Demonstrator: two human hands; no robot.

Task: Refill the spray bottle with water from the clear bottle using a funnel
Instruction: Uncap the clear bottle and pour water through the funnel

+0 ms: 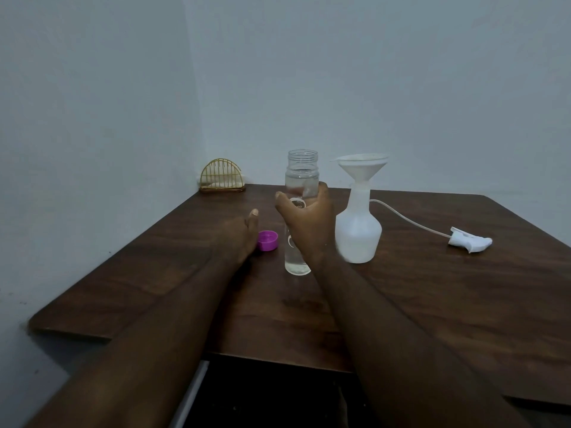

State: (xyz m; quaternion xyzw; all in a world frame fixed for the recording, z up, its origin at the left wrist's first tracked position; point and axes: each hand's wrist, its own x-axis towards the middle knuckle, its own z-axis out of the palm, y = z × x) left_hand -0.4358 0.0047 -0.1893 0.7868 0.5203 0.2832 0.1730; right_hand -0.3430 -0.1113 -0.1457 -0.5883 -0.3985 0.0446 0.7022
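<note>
Step in hand: by my reading, taking up the clear bottle (pixel 301 177) so it can be poured into the white funnel (pixel 360 168).
Right hand (pixel 309 223): curled round the middle of the clear bottle, thumb on the near left side and fingertips wrapping the far right; the dim view hides how firm the hold is.
Left hand (pixel 242 234): low over the wooden table (pixel 432 288), thumb raised, loose and holding nothing, just beside the purple cap (pixel 268 240).
Doing it well: keep the grip mid-body, lift straight up, and tip slowly over the centre of the funnel so the wide mouth does not flood it. The free hand would do well to steady the spray bottle (pixel 358 236).
Risk: the funnel sits loose and top-heavy, and a knock could tip it.
Clear bottle: upright on the table, uncapped, threaded wide neck, water nearly up to the shoulder.
Spray bottle: white, translucent, bell-shaped, just right of the clear bottle, with the funnel upright in its neck.
Trigger head (pixel 469 240): lying well off to the right, its tube trailing back toward the spray bottle.
</note>
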